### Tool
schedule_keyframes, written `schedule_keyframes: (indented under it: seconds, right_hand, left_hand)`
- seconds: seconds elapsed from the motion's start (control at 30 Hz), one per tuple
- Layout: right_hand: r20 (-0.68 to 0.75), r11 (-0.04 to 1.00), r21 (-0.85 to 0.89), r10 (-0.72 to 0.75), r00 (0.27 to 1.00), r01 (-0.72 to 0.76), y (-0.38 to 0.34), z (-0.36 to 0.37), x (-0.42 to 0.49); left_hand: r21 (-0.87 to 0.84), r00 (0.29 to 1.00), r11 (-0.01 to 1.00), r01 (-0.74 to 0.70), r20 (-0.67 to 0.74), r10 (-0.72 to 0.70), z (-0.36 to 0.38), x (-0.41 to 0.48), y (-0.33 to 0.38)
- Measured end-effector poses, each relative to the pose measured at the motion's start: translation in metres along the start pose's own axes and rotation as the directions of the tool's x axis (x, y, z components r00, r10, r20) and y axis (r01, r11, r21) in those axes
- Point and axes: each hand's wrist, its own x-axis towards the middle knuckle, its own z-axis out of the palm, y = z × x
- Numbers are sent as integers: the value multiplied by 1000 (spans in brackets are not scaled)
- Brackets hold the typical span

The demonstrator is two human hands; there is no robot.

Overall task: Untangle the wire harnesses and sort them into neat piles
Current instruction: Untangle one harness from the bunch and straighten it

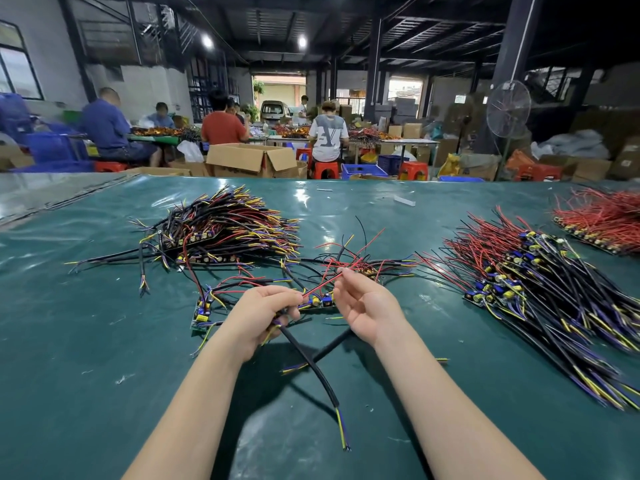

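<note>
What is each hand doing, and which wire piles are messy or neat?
left hand: grips a black cable.
right hand: pinches a red wire.
left pile: tangled.
middle bunch: loose and tangled.
right pile: neat, wires lined up.
cardboard box: flaps open.

Two ceiling lamps glare white in a dim hall; their sheen streaks the desk, soft shadows lie near, edges bow.

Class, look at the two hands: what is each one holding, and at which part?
Left hand grips a wire harness at the top of its black cable; right hand pinches a red wire, apparently near its end.
</note>
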Motion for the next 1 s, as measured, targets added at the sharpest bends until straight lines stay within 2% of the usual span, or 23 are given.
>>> schedule_keyframes:
  seconds: [0.2, 0.27, 0.43, 0.53, 0.7, 0.87, 0.93, 1.0]
  right_hand:
    - [35, 976, -216, 38, 999, -30, 22, 12, -5]
    - [34, 969, -240, 72, 997, -62, 26, 14, -7]
    - [-25, 991, -111, 75, 997, -77, 18, 13, -7]
    - [-92, 999, -52, 0, 996, -5, 9, 8, -4]
    - [-128, 989, -81, -131, 983, 122, 4, 4, -1]
    - [-129, 993, 70, -90, 988, 100, 6, 4, -1]
    - [-134, 993, 33, -108, 985, 114, 6, 3, -1]
    - [-137, 983, -91, -170, 976, 159, 4, 2, 0]
  left_hand:
    - [12, 999, 1000, -15, -31, 15, 0, 2, -2]
    - [4, 999, 1000, -25, -41, 25, -1, 4, -4]
    - [46, 999, 998, -32, 29, 31, -2, 7, -7]
    - [68, 998, 998, -17, 60, 13, -2, 7, -7]
    - [81, 997, 997, 11, 81, -18, 0, 3, -7]
    - [49, 992, 999, -13, 125, 7, -1, 2, -7]
    - [78, 990, 997, -18, 144, 7, -2, 2, -8]
    - [107, 988, 994, -17, 152, 0, -3, 2, -9]
